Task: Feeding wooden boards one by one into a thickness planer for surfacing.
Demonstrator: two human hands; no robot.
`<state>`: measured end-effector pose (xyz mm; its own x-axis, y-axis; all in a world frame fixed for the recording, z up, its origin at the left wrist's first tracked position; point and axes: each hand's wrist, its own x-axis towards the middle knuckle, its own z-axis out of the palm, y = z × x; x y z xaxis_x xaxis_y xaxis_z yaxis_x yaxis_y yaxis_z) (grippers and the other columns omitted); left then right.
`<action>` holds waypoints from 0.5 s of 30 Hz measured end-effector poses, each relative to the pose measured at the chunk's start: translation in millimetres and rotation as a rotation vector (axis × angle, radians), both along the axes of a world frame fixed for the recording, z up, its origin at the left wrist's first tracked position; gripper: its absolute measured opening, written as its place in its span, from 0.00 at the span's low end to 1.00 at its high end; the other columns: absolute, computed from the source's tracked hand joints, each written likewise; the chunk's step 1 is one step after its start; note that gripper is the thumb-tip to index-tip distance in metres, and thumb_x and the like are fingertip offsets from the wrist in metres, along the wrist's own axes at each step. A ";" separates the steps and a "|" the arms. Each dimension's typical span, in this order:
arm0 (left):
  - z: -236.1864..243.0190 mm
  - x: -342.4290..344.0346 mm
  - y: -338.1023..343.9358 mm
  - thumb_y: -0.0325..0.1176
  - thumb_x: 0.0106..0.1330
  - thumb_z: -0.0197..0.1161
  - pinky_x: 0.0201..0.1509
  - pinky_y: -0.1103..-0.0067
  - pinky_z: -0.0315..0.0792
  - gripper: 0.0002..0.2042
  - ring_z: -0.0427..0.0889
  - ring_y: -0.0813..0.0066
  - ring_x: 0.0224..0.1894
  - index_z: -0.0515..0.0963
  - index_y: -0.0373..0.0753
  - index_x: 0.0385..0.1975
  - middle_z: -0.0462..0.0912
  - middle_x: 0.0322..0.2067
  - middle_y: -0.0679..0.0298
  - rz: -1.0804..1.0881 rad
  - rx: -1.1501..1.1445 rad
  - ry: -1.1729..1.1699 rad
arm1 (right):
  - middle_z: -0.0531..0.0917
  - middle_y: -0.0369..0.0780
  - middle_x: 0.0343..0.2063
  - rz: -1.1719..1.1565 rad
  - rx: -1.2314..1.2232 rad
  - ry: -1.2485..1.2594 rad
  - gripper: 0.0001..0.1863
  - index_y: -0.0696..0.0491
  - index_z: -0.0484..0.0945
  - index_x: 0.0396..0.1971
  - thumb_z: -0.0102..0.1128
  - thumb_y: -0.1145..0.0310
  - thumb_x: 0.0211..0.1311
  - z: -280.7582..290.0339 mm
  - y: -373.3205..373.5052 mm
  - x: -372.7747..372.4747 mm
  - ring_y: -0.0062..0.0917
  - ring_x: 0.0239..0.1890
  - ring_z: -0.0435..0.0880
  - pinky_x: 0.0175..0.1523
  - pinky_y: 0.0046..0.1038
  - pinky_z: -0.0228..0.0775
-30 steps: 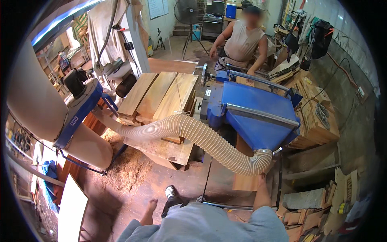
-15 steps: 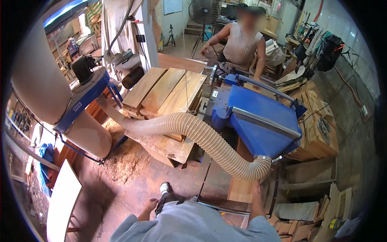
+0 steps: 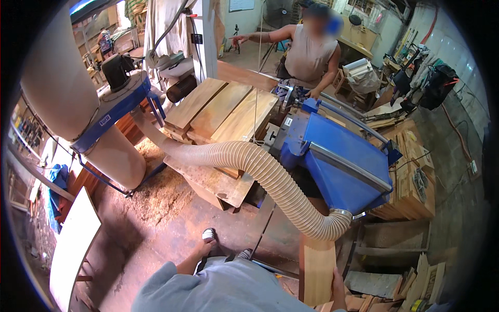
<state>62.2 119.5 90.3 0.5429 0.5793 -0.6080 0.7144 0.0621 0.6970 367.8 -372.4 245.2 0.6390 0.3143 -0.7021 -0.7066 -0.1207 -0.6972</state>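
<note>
A wooden board (image 3: pixel 318 270) reaches toward me from beneath the blue hood (image 3: pixel 345 161) of a thickness planer. At its right edge near the close end, my right hand (image 3: pixel 338 289) grips it, with some fingers hidden under or behind the wood. My left hand (image 3: pixel 205 247) hangs low by my leg, close to a striped shoe (image 3: pixel 209 234), and nothing shows in it; its fingers are too small and unclear to read. A ribbed, cream-coloured hose (image 3: pixel 280 182) curves over the board to the hood's outlet.
Left stands a dust collector (image 3: pixel 112 117) with wood shavings (image 3: pixel 156 208) below. Several boards lie stacked on a table (image 3: pixel 228 192). Across the planer a co-worker (image 3: pixel 314 57) stretches one arm leftward, the other hand at the machine. Offcuts (image 3: pixel 416 281) lie right; a white panel (image 3: pixel 75 249) stands near left.
The board has come further out toward me, and my right hand has moved down with it. My left hand has shifted slightly forward. The co-worker stands straighter, arm extended further left.
</note>
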 end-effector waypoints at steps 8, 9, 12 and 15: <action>-16.2 37.7 -10.2 0.48 0.66 0.55 0.60 0.72 0.68 0.22 0.77 0.59 0.53 0.78 0.37 0.51 0.80 0.50 0.54 -0.450 -0.193 -0.047 | 0.77 0.41 0.55 0.246 -0.243 0.146 0.29 0.57 0.69 0.60 0.43 0.49 0.71 -30.4 -47.3 -37.0 0.30 0.56 0.74 0.62 0.32 0.63; -9.7 45.6 -13.1 0.47 0.66 0.54 0.61 0.72 0.67 0.22 0.76 0.60 0.54 0.77 0.37 0.52 0.79 0.51 0.54 -0.552 -0.214 -0.081 | 0.77 0.41 0.54 0.323 -0.283 0.152 0.28 0.58 0.69 0.59 0.44 0.50 0.71 -41.4 -51.0 -32.1 0.30 0.55 0.75 0.60 0.31 0.64; 8.1 67.3 -19.9 0.46 0.67 0.55 0.64 0.73 0.63 0.24 0.73 0.62 0.58 0.74 0.35 0.55 0.77 0.55 0.55 -0.803 -0.237 -0.225 | 0.81 0.41 0.47 0.439 -0.277 0.174 0.27 0.59 0.74 0.53 0.48 0.50 0.69 -71.5 -29.8 -4.3 0.28 0.47 0.79 0.52 0.28 0.69; 18.8 70.5 -20.0 0.36 0.64 0.60 0.64 0.75 0.63 0.22 0.72 0.63 0.59 0.72 0.31 0.56 0.76 0.56 0.56 -0.752 -0.611 -0.315 | 0.83 0.39 0.34 0.784 -0.555 -0.055 0.26 0.59 0.81 0.40 0.53 0.47 0.66 -42.0 21.0 33.3 0.26 0.34 0.80 0.40 0.27 0.69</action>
<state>132.6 99.5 109.1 0.8250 -0.3393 -0.4520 0.5043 0.0809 0.8597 401.1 -351.4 203.2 0.4252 0.2985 -0.8545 -0.2527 -0.8674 -0.4287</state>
